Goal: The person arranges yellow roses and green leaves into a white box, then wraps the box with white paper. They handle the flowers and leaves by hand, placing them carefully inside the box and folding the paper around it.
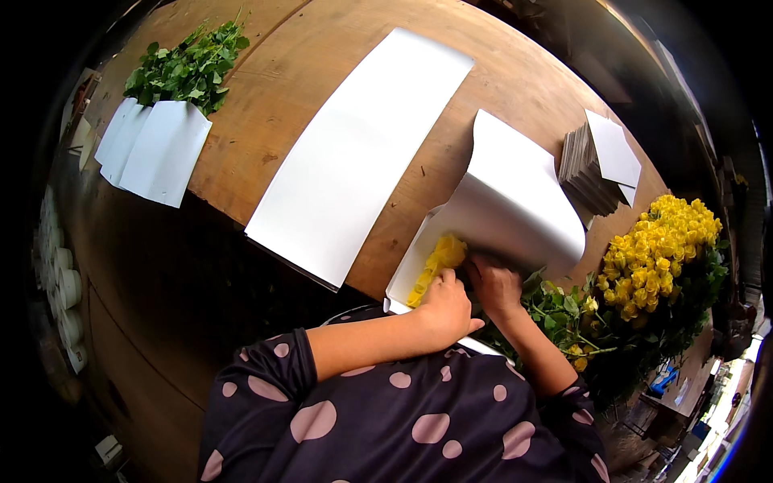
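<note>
A white paper sheet [515, 201] curls up over a row of yellow roses [439, 262] at the near edge of the wooden table [266, 121]. My left hand [445, 310] rests on the yellow rose heads, pressing them against the sheet. My right hand [493, 283] lies beside it, on the green stems under the curled paper. Whether the fingers close around the stems is hidden by the paper.
A long white sheet [354, 153] lies flat mid-table. A wrapped bundle with green leaves [173, 105] sits at the far left. A stack of paper sheets [596, 165] stands right. A large heap of yellow roses [660, 249] with stems fills the right side.
</note>
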`<state>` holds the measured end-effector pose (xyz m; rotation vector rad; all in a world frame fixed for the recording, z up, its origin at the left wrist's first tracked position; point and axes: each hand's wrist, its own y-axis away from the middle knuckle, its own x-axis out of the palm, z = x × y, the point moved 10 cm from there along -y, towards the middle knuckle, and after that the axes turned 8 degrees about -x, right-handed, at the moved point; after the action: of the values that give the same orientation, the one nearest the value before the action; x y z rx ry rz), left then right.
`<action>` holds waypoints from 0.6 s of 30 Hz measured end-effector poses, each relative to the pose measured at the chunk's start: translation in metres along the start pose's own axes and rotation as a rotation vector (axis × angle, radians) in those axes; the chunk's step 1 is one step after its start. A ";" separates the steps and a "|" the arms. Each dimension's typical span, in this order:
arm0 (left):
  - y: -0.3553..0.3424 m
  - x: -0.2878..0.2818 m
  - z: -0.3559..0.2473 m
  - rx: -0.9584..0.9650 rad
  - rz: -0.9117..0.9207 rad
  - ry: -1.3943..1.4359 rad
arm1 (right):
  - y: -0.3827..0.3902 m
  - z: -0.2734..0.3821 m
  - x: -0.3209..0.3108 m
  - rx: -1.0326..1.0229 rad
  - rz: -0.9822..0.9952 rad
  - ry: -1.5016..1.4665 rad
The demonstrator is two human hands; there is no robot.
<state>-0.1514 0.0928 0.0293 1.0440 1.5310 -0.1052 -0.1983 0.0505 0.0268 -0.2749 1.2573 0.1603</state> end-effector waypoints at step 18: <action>-0.025 0.001 0.030 0.098 -0.132 0.209 | 0.011 -0.005 0.091 -0.014 0.321 0.199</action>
<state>-0.1451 0.0600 0.0083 1.0562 1.7994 -0.1680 -0.1782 0.0567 -0.0623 -0.1004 1.4943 0.4261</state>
